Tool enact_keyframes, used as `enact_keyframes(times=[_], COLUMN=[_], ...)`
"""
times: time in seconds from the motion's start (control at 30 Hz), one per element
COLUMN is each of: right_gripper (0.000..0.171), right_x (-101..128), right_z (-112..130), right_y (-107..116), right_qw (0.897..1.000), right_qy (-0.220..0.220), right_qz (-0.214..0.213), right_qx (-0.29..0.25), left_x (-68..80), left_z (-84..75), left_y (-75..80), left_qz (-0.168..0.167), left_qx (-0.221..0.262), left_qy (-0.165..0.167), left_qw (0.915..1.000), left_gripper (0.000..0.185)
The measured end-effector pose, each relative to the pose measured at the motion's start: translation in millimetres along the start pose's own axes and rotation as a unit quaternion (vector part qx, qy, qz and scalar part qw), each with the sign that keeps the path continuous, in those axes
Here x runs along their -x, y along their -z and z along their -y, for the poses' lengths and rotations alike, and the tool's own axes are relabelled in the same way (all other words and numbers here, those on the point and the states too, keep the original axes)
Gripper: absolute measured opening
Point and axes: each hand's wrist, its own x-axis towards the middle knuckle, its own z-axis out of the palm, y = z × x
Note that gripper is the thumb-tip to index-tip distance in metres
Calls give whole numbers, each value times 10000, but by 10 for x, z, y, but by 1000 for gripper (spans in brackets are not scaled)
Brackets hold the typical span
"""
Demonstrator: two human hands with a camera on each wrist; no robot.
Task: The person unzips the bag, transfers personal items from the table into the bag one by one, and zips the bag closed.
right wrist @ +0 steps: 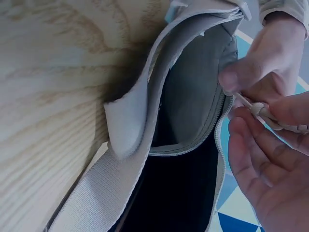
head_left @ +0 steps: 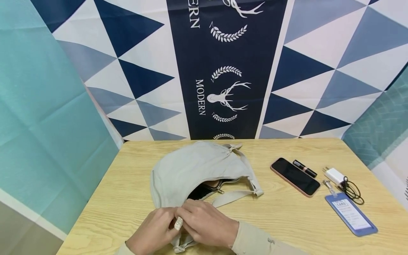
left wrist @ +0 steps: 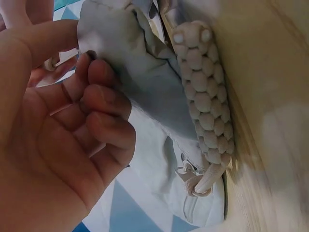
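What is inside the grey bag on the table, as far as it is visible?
Through the open zipper of the grey bag, a dark object and a tan one show at the opening. The fabric covers the rest, so what they are is unclear.

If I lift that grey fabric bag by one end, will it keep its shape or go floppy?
Probably floppy: the grey bag is soft cloth that creases and folds where the left hand pinches it. Its open zipper suggests the contents might shift or slide out. The loose strap would likely dangle.
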Motion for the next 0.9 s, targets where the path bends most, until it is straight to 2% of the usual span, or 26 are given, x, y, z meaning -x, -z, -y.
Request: enact_keyframes(times=[0.3, 0.43, 0.57, 0.7, 0.9], right_gripper=[4, 12, 22, 23, 27], right_x=[48, 117, 286, 518, 939], right_z=[1, 1, -22, -98, -289], right_y=[28, 90, 193, 303, 539], right_qw=[9994, 9984, 9977, 9984, 9939], right_qy=[113, 114, -47, -395, -930], right_qz=[219, 504, 669, 416, -363], right_qx=[254, 237, 110, -10, 469], left_x=[6, 14, 33, 41, -39], left_z=[15, 19, 34, 54, 37], left_y=[-17, -14, 19, 65, 67], left_qz=[434, 560, 720, 636, 148], left_qx=[144, 168, 360, 502, 81], left_qy=[144, 186, 241, 240, 189], left_qw=[9989, 9981, 9965, 9964, 9997], left_gripper=[37, 35, 37, 37, 36])
